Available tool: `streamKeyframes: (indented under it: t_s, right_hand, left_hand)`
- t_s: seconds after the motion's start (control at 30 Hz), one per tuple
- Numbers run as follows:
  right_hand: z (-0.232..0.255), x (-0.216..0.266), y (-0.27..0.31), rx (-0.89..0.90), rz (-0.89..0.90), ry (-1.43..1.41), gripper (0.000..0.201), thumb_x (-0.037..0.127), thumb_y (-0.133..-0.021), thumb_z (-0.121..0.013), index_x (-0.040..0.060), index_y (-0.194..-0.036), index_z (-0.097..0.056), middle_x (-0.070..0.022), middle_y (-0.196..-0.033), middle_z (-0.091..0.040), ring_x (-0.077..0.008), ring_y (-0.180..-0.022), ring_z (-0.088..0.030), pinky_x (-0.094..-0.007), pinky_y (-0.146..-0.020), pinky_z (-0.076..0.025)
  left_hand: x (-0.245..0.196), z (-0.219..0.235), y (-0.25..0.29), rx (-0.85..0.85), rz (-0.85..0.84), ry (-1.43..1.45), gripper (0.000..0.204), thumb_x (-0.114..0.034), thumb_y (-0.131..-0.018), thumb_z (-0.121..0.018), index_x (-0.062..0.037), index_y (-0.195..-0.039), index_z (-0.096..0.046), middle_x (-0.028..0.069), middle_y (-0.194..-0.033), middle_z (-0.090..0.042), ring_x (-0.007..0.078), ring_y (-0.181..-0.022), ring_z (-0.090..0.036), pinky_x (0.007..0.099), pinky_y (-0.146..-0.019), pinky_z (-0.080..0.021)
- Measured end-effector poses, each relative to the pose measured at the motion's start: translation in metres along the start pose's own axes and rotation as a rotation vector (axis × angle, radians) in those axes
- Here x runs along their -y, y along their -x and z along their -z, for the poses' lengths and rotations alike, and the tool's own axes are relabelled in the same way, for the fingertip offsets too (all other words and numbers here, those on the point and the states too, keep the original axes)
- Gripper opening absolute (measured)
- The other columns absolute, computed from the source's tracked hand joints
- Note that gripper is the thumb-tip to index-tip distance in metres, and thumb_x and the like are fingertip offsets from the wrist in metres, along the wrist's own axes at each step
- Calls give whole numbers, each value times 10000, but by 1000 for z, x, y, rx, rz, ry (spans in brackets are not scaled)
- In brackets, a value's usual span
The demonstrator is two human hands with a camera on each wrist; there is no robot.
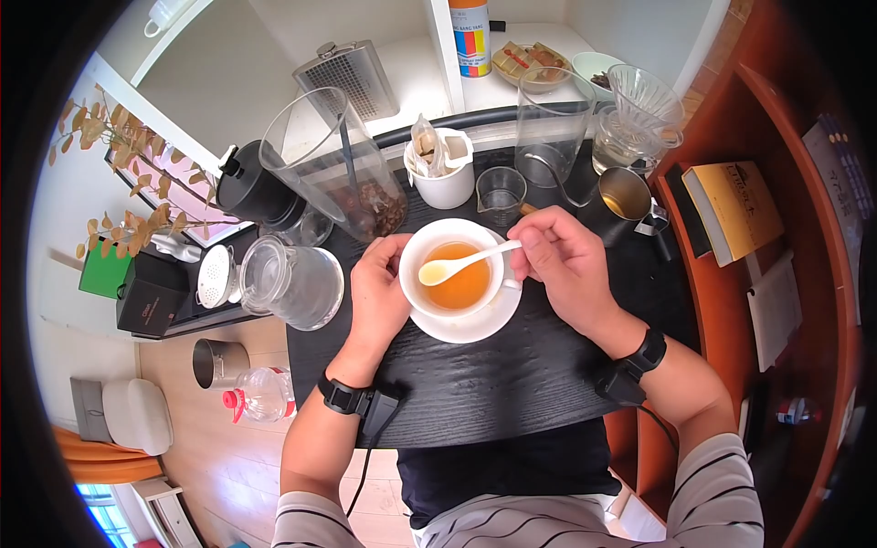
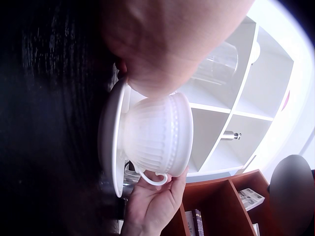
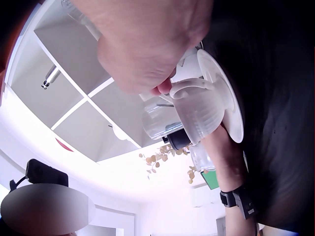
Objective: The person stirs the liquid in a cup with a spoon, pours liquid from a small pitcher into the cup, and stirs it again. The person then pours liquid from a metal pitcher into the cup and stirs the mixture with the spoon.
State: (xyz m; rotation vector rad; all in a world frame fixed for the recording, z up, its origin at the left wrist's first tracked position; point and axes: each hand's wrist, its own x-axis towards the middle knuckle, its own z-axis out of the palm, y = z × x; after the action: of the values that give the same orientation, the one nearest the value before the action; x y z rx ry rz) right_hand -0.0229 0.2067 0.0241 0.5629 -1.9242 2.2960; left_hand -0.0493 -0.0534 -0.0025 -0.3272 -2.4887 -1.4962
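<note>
A white teacup (image 1: 413, 239) of amber liquid (image 1: 461, 290) stands on a white saucer (image 1: 457, 331). Its fluted side and curled handle show in both wrist views. My left hand (image 1: 381, 290) holds the cup at its left side, with the fingertips partly hidden by it. In my right hand (image 1: 571, 274), thumb and fingers pinch the handle end of a small white spoon (image 1: 442, 271). The spoon slants down leftward, its bowl over the liquid inside the rim. The cup's handle lies just below the right hand's fingers.
Behind the cup stand a white mug (image 1: 443, 189) with a drip bag, a small glass beaker (image 1: 501, 194) and a steel kettle (image 1: 621, 203). A glass jug (image 1: 297, 285) and a tall glass vase (image 1: 340, 173) stand left. An orange-brown bookshelf (image 1: 681, 251) borders the right.
</note>
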Motion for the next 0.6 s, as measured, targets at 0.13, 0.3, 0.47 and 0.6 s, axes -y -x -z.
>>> streamKeyframes:
  t_s: [0.13,0.3,0.47,0.6]
  right_hand:
    - [0,1,-1,-15,12,6,171,156,-1134,-600,0,-1185,-647,-45,-892,-725,-66,-807,-672,-226,-704,-521]
    - [2,2,-3,-47,27,11,173,151,-1130,-606,-7,-1192,-637,-85,-943,-763,-94,-816,-703,-236,-708,-541]
    - [2,2,-5,-107,21,-39,168,146,-1126,-611,-14,-1174,-634,-103,-949,-771,-115,-823,-732,-251,-693,-560]
    - [3,5,-4,-147,45,4,149,120,-1107,-641,-16,-1168,-635,-97,-934,-768,-126,-814,-739,-258,-691,-570]
  left_hand:
    - [0,0,0,-1,-2,-14,248,-48,-881,-789,-26,-1129,-788,37,-852,-648,101,-691,-545,261,-653,-461]
    - [0,0,0,-4,-2,-8,245,-49,-883,-790,-24,-1127,-787,35,-853,-649,100,-692,-545,260,-654,-464]
    - [0,-1,0,-2,7,14,240,-28,-881,-791,-17,-1121,-786,27,-861,-653,91,-698,-544,254,-658,-467]
    - [0,-1,0,3,10,39,245,-23,-880,-793,-10,-1125,-783,25,-881,-659,85,-707,-551,250,-667,-473]
